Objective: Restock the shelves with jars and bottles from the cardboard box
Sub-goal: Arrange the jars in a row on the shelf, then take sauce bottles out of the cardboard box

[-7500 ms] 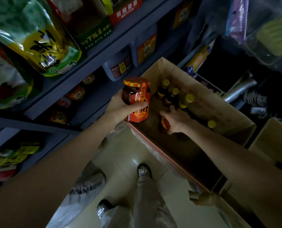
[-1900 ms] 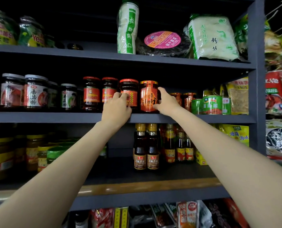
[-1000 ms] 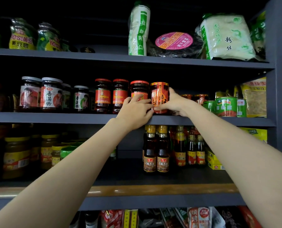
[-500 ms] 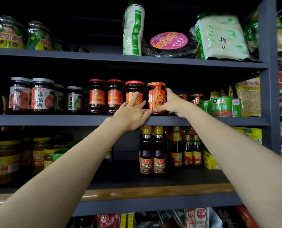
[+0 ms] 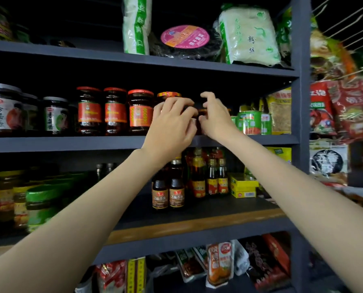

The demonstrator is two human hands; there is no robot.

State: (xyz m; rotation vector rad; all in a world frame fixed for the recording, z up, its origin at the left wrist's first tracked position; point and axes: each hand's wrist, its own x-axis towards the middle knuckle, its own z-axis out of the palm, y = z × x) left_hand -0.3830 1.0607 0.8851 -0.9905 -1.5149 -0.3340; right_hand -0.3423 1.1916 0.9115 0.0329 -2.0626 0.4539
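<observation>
On the middle shelf (image 5: 60,142) a row of jars stands upright along the front edge: white-lidded ones at the far left, then three red-lidded jars (image 5: 114,111) side by side. Next in line, closing the row, stands the orange-lidded jar (image 5: 169,95), the task's thing, its long axis vertical and only its lid and upper rim showing above the knuckles. The left hand (image 5: 172,121) lies directly in front of it, fingers curled over its face; whether they grip the jar or only rest against it cannot be told, since the hand hides the contact. Just to the right, a smaller dark jar (image 5: 202,121) shows in the narrow gap between the two hands. The right hand (image 5: 215,118) comes in beside it with fingers bent and spread, fingertips pointing left toward the gap, nearly meeting the left hand's; it seems to hold nothing fully, though a pinch on the small jar cannot be ruled out. Green cans (image 5: 249,122) stand further right on the same shelf. The orange-lidded jar lies straight ahead of the left hand, so that hand is the nearer one for any final nudge backward or sideways into line. The cardboard box is out of view
</observation>
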